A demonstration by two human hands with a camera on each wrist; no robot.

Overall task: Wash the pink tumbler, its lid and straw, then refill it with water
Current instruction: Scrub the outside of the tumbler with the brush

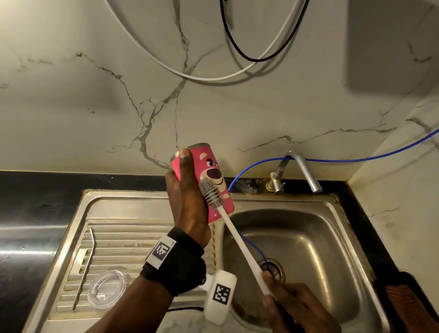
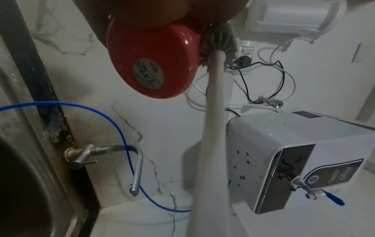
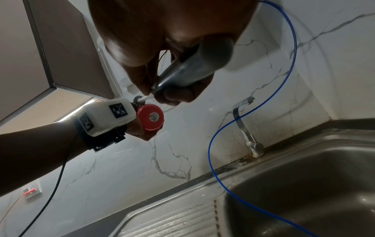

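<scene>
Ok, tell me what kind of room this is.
Most likely a home kitchen: a stainless sink with a ribbed drainboard, a tap, and a water purifier on the marble-look wall.

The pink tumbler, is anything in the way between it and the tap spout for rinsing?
Nothing solid. The left hand holds the pink tumbler above the sink's left edge; only a thin blue tube loops across the gap to the tap spout.

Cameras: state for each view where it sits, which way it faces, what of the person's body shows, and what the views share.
Head: above, looking down at the sink; both hands and forearms show.
Left wrist: under the left hand, looking along it at the tumbler base and wall.
Right wrist: under the right hand, looking toward the left forearm.
Shared: tumbler, brush, tap.
</scene>
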